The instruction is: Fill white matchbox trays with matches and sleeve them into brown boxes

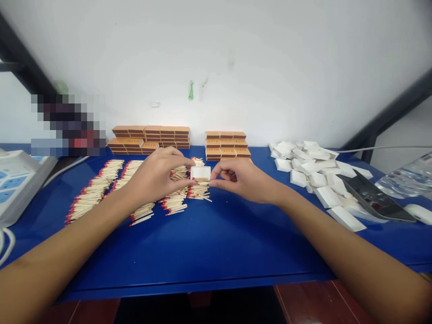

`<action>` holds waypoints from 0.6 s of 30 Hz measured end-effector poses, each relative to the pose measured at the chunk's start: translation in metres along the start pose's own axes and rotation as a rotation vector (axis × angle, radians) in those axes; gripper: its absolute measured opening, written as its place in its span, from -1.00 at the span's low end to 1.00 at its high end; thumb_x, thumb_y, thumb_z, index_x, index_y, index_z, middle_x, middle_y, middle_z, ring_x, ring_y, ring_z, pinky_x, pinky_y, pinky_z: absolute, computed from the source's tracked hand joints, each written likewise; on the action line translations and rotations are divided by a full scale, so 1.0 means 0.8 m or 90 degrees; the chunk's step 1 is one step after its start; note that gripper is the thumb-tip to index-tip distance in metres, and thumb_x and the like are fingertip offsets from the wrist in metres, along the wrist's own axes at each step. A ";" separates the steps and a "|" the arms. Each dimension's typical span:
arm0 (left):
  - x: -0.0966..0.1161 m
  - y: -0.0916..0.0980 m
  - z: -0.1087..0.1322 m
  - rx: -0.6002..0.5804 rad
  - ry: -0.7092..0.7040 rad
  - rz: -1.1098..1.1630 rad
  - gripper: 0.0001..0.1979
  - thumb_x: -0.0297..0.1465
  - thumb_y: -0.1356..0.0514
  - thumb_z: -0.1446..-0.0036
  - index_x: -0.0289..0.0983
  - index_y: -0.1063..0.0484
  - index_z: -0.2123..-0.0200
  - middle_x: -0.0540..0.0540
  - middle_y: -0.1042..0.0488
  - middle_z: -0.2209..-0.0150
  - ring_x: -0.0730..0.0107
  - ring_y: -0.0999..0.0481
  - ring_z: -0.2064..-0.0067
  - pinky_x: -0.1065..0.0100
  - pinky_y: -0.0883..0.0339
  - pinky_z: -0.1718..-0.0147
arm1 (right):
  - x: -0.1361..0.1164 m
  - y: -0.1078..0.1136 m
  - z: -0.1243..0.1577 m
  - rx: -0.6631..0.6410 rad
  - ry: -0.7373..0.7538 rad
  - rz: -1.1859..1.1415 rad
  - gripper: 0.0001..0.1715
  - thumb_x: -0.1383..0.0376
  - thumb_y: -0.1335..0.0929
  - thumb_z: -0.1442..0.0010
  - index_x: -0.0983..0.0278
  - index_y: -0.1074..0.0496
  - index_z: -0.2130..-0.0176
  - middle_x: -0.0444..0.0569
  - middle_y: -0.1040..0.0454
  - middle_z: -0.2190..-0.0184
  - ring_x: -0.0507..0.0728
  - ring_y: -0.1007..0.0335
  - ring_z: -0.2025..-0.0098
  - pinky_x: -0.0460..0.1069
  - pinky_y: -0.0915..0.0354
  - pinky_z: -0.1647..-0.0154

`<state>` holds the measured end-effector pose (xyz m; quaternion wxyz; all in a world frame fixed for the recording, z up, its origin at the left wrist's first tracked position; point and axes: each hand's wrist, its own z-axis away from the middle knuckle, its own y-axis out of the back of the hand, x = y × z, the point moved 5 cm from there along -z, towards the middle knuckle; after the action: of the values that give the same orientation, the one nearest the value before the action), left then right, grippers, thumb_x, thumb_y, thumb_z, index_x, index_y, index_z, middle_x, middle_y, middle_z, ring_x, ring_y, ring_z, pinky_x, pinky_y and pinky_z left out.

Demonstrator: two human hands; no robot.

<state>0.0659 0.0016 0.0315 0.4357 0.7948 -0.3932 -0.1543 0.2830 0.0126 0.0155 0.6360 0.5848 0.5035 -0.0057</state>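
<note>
A small white matchbox tray (200, 172) is held level above the table, its hollow side showing. My left hand (162, 171) grips it by the left end between thumb and fingers. At its right end my right hand (236, 179) is closed, with thumb and fingertips against the tray's edge. Something thin and pale lies along the tray's near side, perhaps a match. Below and behind the tray are loose red-tipped matches (200, 192), partly hidden by my left hand. Further rows of matches (94, 189) lie to the left.
Stacked orange-brown matchboxes (151, 132) line the wall, with a second stack (226, 146) beside them. White empty trays (317, 166) are heaped at the right, near a dark phone-like slab (378, 198) and a clear plastic bottle (410, 177). A power strip (20, 180) sits left on the blue table (216, 247).
</note>
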 end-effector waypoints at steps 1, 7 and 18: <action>0.002 -0.001 0.000 0.000 -0.005 0.003 -0.63 -0.13 -0.44 -0.26 -0.22 -0.67 -0.01 -0.17 -0.66 0.11 0.12 -0.61 0.07 0.18 -0.43 0.06 | 0.001 0.002 -0.001 0.041 0.003 0.011 -0.80 0.18 -0.45 -0.39 0.26 -0.55 0.24 -0.27 -0.14 0.54 0.01 -0.04 0.48 -0.02 0.00 0.40; 0.012 -0.004 0.000 -0.002 -0.016 0.025 -0.62 -0.11 -0.44 -0.26 -0.21 -0.67 -0.02 -0.15 -0.64 0.13 0.14 -0.61 0.08 0.20 -0.44 0.08 | 0.000 -0.001 -0.001 0.139 0.033 0.104 -0.90 0.30 -0.45 -0.37 0.26 -0.55 0.25 -0.22 -0.23 0.52 0.02 -0.11 0.45 -0.01 -0.02 0.35; 0.006 -0.005 0.002 -0.012 -0.004 0.014 -0.63 -0.13 -0.45 -0.24 -0.19 -0.67 -0.03 -0.15 -0.64 0.11 0.15 -0.61 0.09 0.21 -0.45 0.09 | 0.004 0.001 -0.001 0.166 0.060 0.110 -0.80 0.20 -0.44 -0.39 0.25 -0.52 0.27 -0.23 -0.21 0.54 0.02 -0.12 0.48 -0.01 -0.02 0.37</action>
<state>0.0701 -0.0014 0.0280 0.4433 0.7858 -0.4021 -0.1559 0.2843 0.0156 0.0140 0.5285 0.7029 0.4759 0.0112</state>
